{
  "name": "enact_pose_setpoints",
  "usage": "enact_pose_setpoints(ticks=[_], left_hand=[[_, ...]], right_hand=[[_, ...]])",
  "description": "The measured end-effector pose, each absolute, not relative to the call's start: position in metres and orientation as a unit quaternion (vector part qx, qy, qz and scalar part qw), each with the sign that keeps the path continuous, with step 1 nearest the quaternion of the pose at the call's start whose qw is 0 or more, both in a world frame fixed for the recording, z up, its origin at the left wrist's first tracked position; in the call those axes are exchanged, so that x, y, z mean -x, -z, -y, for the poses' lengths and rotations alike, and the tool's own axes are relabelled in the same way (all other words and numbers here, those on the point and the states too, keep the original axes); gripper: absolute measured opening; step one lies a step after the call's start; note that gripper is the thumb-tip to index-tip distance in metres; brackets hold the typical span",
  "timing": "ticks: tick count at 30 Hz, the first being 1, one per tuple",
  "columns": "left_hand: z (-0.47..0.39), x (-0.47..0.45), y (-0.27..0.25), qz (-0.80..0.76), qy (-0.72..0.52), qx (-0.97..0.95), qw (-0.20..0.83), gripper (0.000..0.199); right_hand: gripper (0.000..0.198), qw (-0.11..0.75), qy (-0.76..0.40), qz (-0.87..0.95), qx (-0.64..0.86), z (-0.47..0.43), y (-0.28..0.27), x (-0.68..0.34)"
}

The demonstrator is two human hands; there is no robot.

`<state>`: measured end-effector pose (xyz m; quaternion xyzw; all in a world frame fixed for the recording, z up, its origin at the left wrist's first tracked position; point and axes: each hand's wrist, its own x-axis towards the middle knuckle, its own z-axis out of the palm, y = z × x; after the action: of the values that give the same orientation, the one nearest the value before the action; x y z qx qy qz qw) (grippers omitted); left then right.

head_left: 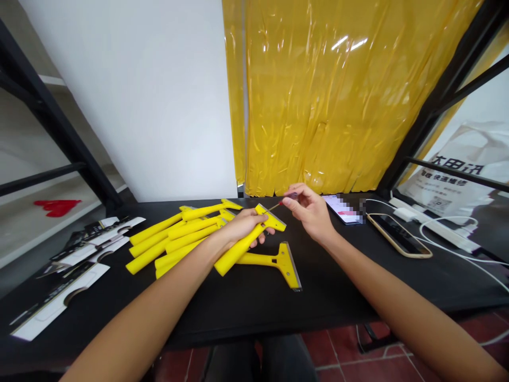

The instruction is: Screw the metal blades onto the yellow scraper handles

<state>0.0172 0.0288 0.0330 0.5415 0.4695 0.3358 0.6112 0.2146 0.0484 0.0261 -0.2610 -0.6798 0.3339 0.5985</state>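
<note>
My left hand is closed around a yellow scraper, just below its wide head. The handle slants down toward me. A screwdriver with a dark red handle is pinched in the fingers of my right hand. Its thin shaft reaches to the scraper's head; whether the tip sits in a screw is too small to tell. Beneath the held one, another yellow scraper lies on the black table, its metal blade edge facing right. Several more yellow scrapers lie piled left of my left hand, partly hidden by my forearm.
Black-and-white cardboard sleeves lie at the table's left. On the right are a lit phone, a second phone in a tan case, a power strip and white cables. A yellow plastic curtain hangs behind the black table.
</note>
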Motion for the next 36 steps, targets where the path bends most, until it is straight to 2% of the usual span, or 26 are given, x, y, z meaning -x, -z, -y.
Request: enact_pose_setpoints(ticks=[5, 9, 11, 14, 19, 22, 25, 30, 36], left_hand=[[-0.032, -0.017, -0.030, -0.448, -0.305, -0.518, 0.662, 0.020], [-0.033, -0.019, -0.020, -0.404, -0.271, -0.520, 0.702, 0.022], [-0.032, -0.021, -0.017, -0.392, -0.263, -0.516, 0.715, 0.023], [-0.030, -0.023, -0.017, -0.394, -0.277, -0.508, 0.714, 0.021], [-0.030, -0.022, -0.020, -0.390, -0.294, -0.501, 0.714, 0.014], [-0.033, -0.022, -0.022, -0.383, -0.271, -0.461, 0.753, 0.028], [-0.035, -0.023, -0.023, -0.375, -0.261, -0.432, 0.778, 0.041], [-0.032, -0.024, -0.021, -0.380, -0.310, -0.470, 0.733, 0.014], [-0.031, -0.024, -0.016, -0.403, -0.329, -0.479, 0.707, 0.005]], right_hand=[[0.019, 0.559, -0.407, 0.691, 0.209, -0.046, -0.027, -0.213], [0.032, 0.530, -0.517, 0.655, 0.153, -0.040, -0.028, -0.210], [0.031, 0.527, -0.556, 0.629, 0.132, -0.038, -0.028, -0.207], [0.025, 0.556, -0.566, 0.594, 0.132, -0.037, -0.028, -0.205], [0.025, 0.595, -0.538, 0.574, 0.165, -0.041, -0.030, -0.208], [0.021, 0.592, -0.532, 0.578, 0.181, -0.040, -0.032, -0.210], [0.026, 0.586, -0.557, 0.564, 0.168, -0.038, -0.034, -0.209], [0.023, 0.606, -0.564, 0.539, 0.156, -0.038, -0.033, -0.206], [0.025, 0.589, -0.572, 0.544, 0.172, -0.039, -0.033, -0.208]])
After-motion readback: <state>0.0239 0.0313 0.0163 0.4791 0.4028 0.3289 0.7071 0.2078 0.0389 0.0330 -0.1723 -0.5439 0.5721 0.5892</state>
